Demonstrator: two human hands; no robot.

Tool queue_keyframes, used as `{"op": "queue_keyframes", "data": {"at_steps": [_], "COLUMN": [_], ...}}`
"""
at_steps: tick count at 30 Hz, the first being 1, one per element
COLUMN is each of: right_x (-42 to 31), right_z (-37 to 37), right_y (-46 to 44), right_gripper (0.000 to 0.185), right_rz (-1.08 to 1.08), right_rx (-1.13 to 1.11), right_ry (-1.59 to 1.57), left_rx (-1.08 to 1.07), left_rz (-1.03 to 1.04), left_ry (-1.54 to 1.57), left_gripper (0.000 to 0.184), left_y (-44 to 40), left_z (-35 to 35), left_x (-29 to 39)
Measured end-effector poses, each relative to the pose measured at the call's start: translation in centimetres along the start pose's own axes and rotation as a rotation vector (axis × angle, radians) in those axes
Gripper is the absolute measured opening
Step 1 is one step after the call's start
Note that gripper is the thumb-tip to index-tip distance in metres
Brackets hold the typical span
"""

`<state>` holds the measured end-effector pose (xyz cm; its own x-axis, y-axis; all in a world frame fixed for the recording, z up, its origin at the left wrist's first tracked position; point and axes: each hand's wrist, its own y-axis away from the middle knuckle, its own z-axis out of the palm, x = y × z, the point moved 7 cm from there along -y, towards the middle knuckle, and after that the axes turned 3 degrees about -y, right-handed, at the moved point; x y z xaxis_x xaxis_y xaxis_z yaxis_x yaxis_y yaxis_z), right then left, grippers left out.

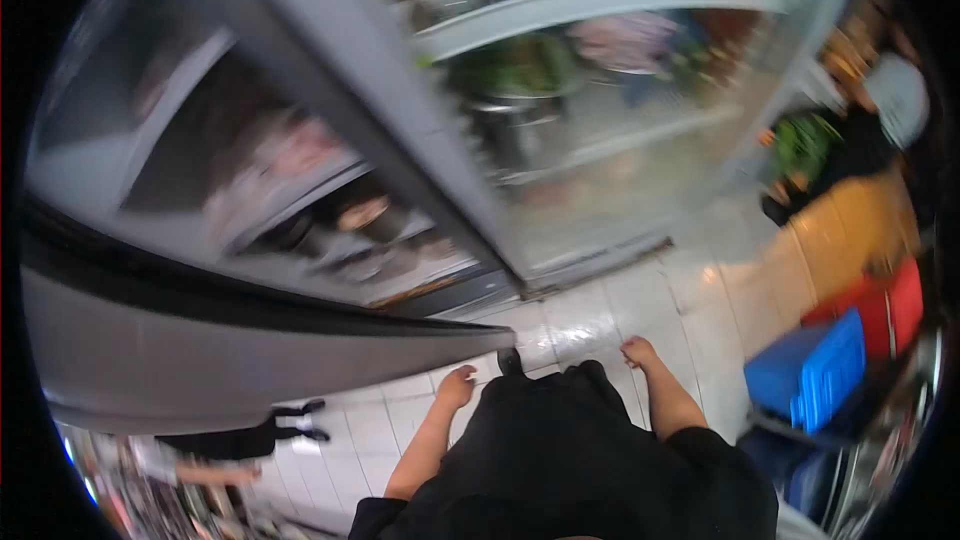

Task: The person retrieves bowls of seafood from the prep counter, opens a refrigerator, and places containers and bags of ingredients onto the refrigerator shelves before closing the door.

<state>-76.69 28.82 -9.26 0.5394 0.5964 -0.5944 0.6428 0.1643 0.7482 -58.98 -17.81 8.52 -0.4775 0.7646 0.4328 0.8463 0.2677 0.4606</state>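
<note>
My left hand [458,385] hangs low beside my body, near the lower edge of an open grey cabinet door [250,350], without visibly touching it. Its fingers are loosely bent and apart, with nothing seen in them. On the other side, my right hand [637,351] hangs above the tiled floor, fingers slightly curled and holding nothing visible. In front of me stands a tall refrigerator [420,130]. Behind its open left door, shelves carry blurred pinkish packages [300,150]. The right section shows a metal pot [515,115] with greens and a pale pink bundle [625,40].
At right are a blue crate [805,370] and a red container [890,305]. Farther back, a person in dark clothes [850,155] is low beside leafy greens [803,145]. Another person's legs [300,422] stand at lower left, past the door. White tiles [580,320] cover the floor.
</note>
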Motion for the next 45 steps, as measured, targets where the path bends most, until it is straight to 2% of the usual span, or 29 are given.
{"op": "queue_keyframes", "data": {"at_steps": [2, 3, 4, 5, 6, 8, 9, 10, 11, 13, 15, 16, 17, 18, 20, 21, 23, 24, 26, 29, 31, 32, 34, 36, 37, 41, 43, 44, 45], "right_x": [-1.6, -0.2, -1.0, -2.2, -1.6, -0.9, -0.7, 0.1, 1.9, 5.5, 10.3, 12.0, 13.3, 14.5, 15.8, 17.6, 21.4, 21.4, 20.6, 21.4, 26.0, 26.5, 26.7, 28.5, 30.3, 37.0, 40.5, 41.0, 41.6], "right_z": [-0.7, -0.5, -0.7, -1.0, -1.0, -1.6, -1.5, -1.2, -0.1, 2.9, 7.4, 10.2, 12.5, 14.8, 19.6, 21.4, 25.8, 27.0, 30.3, 35.1, 38.1, 37.2, 35.8, 33.4, 33.0, 32.4, 33.0, 32.2, 31.7], "right_y": [2.3, 1.9, 4.3, 7.6, 8.9, 15.0, 17.6, 20.3, 22.9, 26.6, 30.8, 32.4, 34.4, 35.5, 37.4, 37.7, 36.2, 37.4, 40.0, 40.5, 37.2, 38.6, 43.6, 48.5, 49.5, 51.8, 50.7, 51.1, 51.1], "right_gripper": [0.036, 0.042, 0.046, 0.05, 0.054, 0.065, 0.065, 0.065, 0.065, 0.063, 0.058, 0.054, 0.042, 0.036, 0.032, 0.032, 0.032, 0.032, 0.033, 0.031, 0.03, 0.029, 0.024, 0.021, 0.02, 0.021, 0.021, 0.021, 0.022], "right_rz": [-0.11, -0.149, -0.134, 0.017, -0.044, 0.219, 0.251, 0.274, 0.343, 0.441, 0.541, 0.585, 0.7, 0.721, 0.643, 0.673, 0.832, 0.86, 0.857, 1.034, 0.974, 0.899, 0.97, 0.934, 0.879, 0.949, 0.95, 0.946, 0.983], "right_rx": [0.15, 0.292, 0.309, 0.269, 0.5, 0.531, 0.61, 0.685, 0.754, 0.929, 0.969, 0.961, 1.004, 1.056, 1.178, 1.214, 0.956, 0.988, 0.979, 1.011, 0.957, 0.881, 0.928, 1.339, 1.422, 1.529, 1.43, 1.463, 1.339], "right_ry": [0.27, 0.309, 0.305, 0.207, 0.229, 0.001, -0.066, -0.124, -0.185, -0.261, -0.426, -0.533, -0.56, -0.516, -0.629, -0.687, -0.598, -0.676, -1.205, -1.489, -1.612, -1.674, -1.636, -1.668, -1.716, -1.848, -1.897, -1.903, -2.007], "left_rx": [-0.095, -0.098, -0.102, -0.153, -0.207, -0.265, -0.282, -0.302, -0.344, -0.422, -0.493, -0.525, -0.525, -0.542, -0.734, -0.755, -0.877, -0.902, -1.085, -1.181, -1.206, -1.21, -1.21, -1.202, -1.201, -1.22, -1.265, -1.282, -1.099], "left_rz": [0.01, 0.058, 0.117, 0.14, 0.16, 0.331, 0.412, 0.492, 0.521, 0.599, 0.71, 0.764, 0.942, 0.99, 0.792, 0.845, 0.91, 0.969, 1.055, 1.221, 1.312, 1.342, 1.377, 1.386, 1.382, 1.359, 1.388, 1.455, 1.766], "left_ry": [-0.058, -0.115, -0.174, -0.152, -0.136, -0.237, -0.176, -0.116, -0.348, -0.448, -0.527, -0.564, -0.649, -0.678, -0.482, -0.528, -0.503, -0.563, -0.684, -0.957, -1.123, -1.197, -1.303, -1.368, -1.384, -1.456, -1.519, -1.57, -1.602], "left_gripper": [0.029, 0.029, 0.028, 0.027, 0.025, 0.022, 0.021, 0.022, 0.023, 0.025, 0.028, 0.03, 0.032, 0.032, 0.029, 0.029, 0.026, 0.026, 0.027, 0.027, 0.026, 0.026, 0.026, 0.027, 0.027, 0.028, 0.029, 0.029, 0.032], "left_y": [-3.3, -5.0, -6.9, -9.6, -12.9, -12.5, -22.4, -21.9, -24.8, -25.5, -25.0, -24.4, -24.0, -23.3, -21.1, -19.2, -14.9, -12.9, -8.9, -4.7, -1.9, -1.0, 0.9, 3.0, 4.2, 9.5, 14.0, 16.8, 20.7], "left_z": [-1.3, -2.0, -2.4, -1.8, -0.9, -4.1, 1.5, 0.7, 2.3, 3.5, 5.2, 6.0, 7.8, 9.5, 13.3, 15.1, 18.8, 20.7, 25.0, 30.8, 34.5, 36.1, 39.5, 42.9, 45.0, 56.0, 63.5, 67.6, 71.7], "left_x": [-0.2, 0.3, 0.3, -2.0, -2.3, 4.9, -2.0, 2.1, 0.7, 6.0, 12.6, 16.1, 19.9, 23.2, 29.8, 32.9, 38.8, 41.4, 44.6, 47.1, 48.0, 48.3, 50.1, 52.4, 53.6, 59.0, 61.6, 62.7, 64.3]}}
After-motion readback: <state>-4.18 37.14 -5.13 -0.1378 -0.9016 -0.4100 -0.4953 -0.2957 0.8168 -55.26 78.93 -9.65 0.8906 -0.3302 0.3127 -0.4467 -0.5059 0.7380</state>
